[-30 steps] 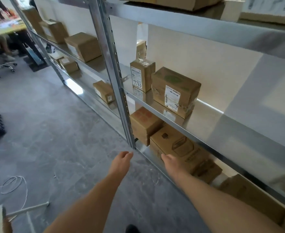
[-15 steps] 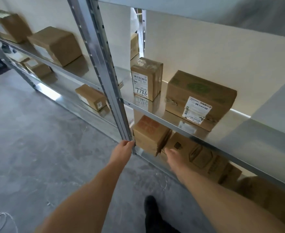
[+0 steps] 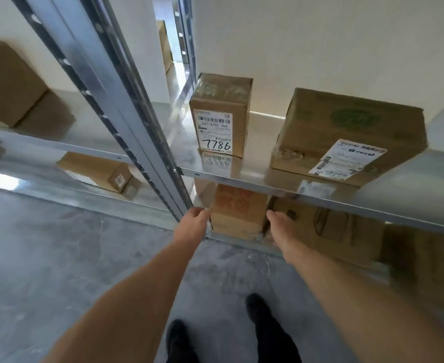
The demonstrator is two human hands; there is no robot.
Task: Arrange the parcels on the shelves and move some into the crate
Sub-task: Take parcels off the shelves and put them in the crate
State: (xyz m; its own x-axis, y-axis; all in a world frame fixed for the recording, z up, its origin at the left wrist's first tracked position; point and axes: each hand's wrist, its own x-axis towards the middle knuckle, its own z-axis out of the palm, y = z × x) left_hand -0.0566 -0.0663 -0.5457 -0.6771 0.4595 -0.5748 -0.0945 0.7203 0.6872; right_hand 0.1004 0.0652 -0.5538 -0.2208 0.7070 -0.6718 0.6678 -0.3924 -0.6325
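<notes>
1. A metal rack (image 3: 137, 142) is seen from above. Its slanting upright stands left of centre, and its middle shelf (image 3: 257, 163) runs off to the right.
2. A grey floor (image 3: 58, 258) is seen near and left.
3. A wide parcel (image 3: 346, 127) is laid flat on the middle shelf at the right, with its long axis running left to right and its label turned near.
4. A parcel with a printed outline (image 3: 328, 226) is kept on the lower shelf at the right.
5. A tall parcel (image 3: 223, 111) marked 7786 is stood upright on the middle shelf, well apart from the wide one.
6. A red-printed parcel (image 3: 238, 213) sits on the lower shelf just right of the upright, print upward. Its far end is hidden, so its long axis cannot be told.
7. The left hand (image 3: 193, 227) is set at its left side, with the fingers (image 3: 202, 212) lightly bent and touching the edge.
8. The right hand (image 3: 281, 229) is set at its right side. Its fingers (image 3: 274, 214) are pushed into the gap beside the outlined parcel, and their grip cannot be told.
</notes>
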